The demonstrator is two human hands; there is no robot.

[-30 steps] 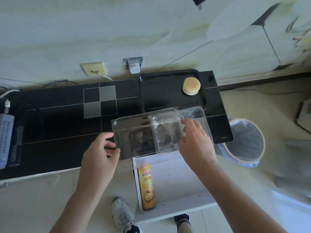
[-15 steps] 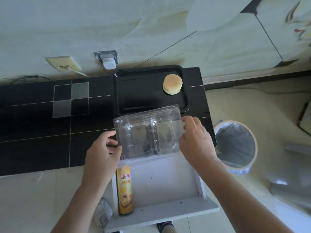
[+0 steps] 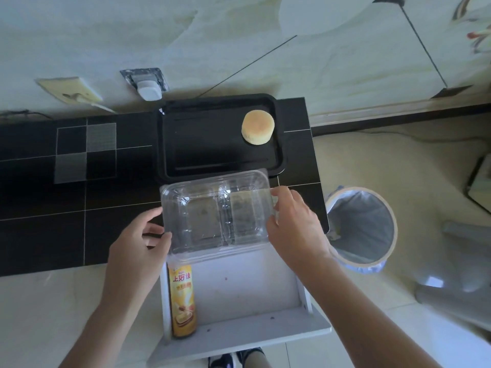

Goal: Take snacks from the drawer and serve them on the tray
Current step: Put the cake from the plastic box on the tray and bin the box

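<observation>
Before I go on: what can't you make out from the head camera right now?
- Clear clamshell box, held by left hand and right hand: glare hides whether any snack remains inside.
- Drawer: its back part is covered by the box.
- Chip can: small print is too small to read.
- Bin: the liner hides its contents.

one cake (image 3: 257, 127), one tray (image 3: 170, 144) — one clear box (image 3: 216, 211), one can (image 3: 182, 298)

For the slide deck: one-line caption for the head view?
Both hands, left hand and right hand, hold an empty clear clamshell box over the open drawer; one round cake on the black tray.
</observation>
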